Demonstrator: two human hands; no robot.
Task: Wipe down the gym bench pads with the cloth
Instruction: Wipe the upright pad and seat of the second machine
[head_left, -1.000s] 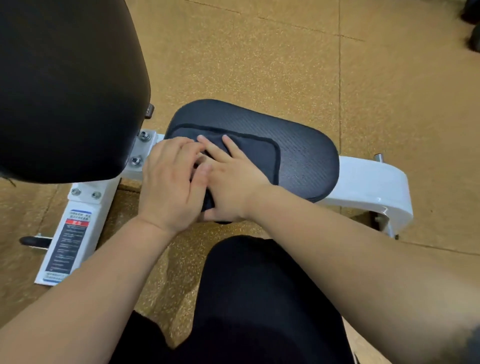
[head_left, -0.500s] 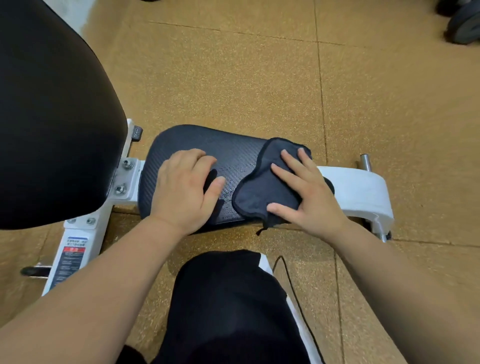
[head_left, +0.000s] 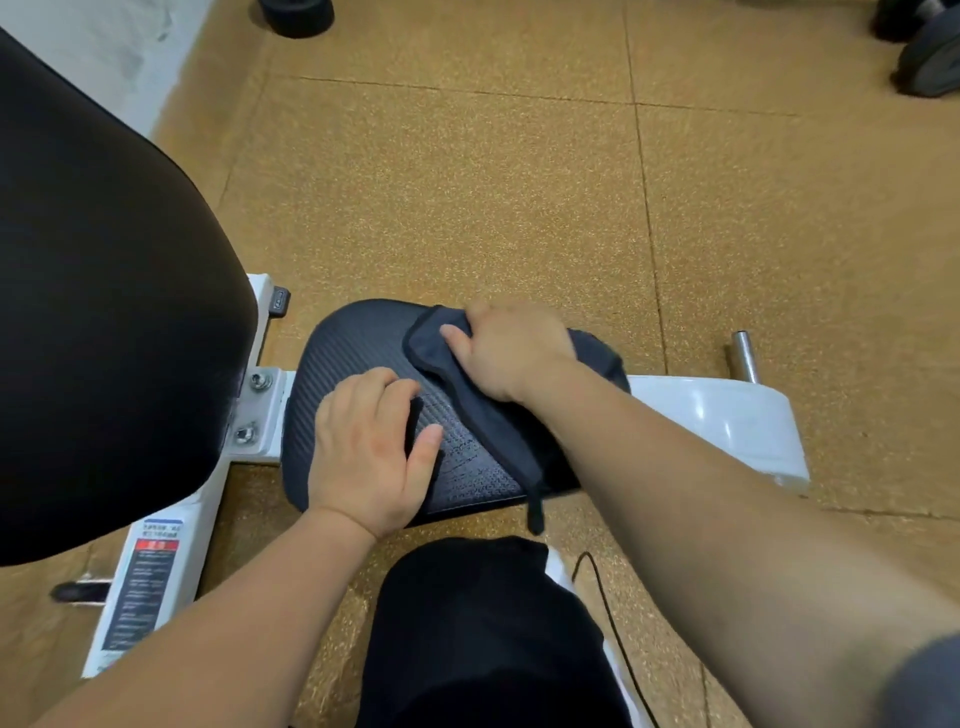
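The small seat pad (head_left: 353, 353) is black with a woven texture and lies low in the middle, on a white frame (head_left: 711, 415). A dark cloth (head_left: 493, 421) is draped over its right half, a corner hanging off the near edge. My right hand (head_left: 511, 348) presses and bunches the cloth at the pad's far edge, fingers curled into it. My left hand (head_left: 371, 447) rests flat on the bare left part of the pad, fingers apart, holding nothing. The large black back pad (head_left: 104, 312) rises at the left.
A cork-coloured tiled floor (head_left: 467, 182) surrounds the bench. Dark weights sit at the far right (head_left: 930, 57) and top middle (head_left: 296, 15). A steel peg (head_left: 743, 356) sticks out of the frame's right end. My black-clad knee (head_left: 478, 634) is just below the pad.
My right hand has carried the cloth from the pad's left to its right side, then up to the far edge, bunching it. My left hand stayed on the pad's left part.
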